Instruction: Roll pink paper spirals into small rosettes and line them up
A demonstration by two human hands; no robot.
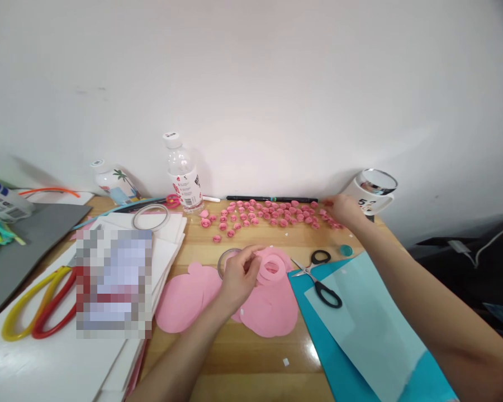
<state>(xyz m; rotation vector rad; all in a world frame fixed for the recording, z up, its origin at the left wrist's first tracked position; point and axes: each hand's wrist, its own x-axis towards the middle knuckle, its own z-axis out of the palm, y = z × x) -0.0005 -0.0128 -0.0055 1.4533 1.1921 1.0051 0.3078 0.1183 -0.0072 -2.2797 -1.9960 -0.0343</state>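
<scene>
My left hand [240, 274] is closed, its thumb and fingers pinching the edge of a ring-shaped pink paper spiral [272, 274]. Under and beside it lie rounded pink paper sheets [270, 312], with another pink piece [184, 301] to the left. A tape roll [223, 261] is partly hidden behind that hand. At the back right my right hand [343, 211] reaches down by the right end of a spread of small rolled pink paper roses [276, 211]. Its fingers are drawn together; what is between the tips is too small to make out.
Black-handled scissors [318, 279] lie partly on blue paper sheets [360, 324] at right. A mug [371, 190], a teal cap [346, 250] and a black pen [272, 199] are near the wall. At left are a bottle [183, 178], white papers [67, 363] and red-yellow scissors [46, 307].
</scene>
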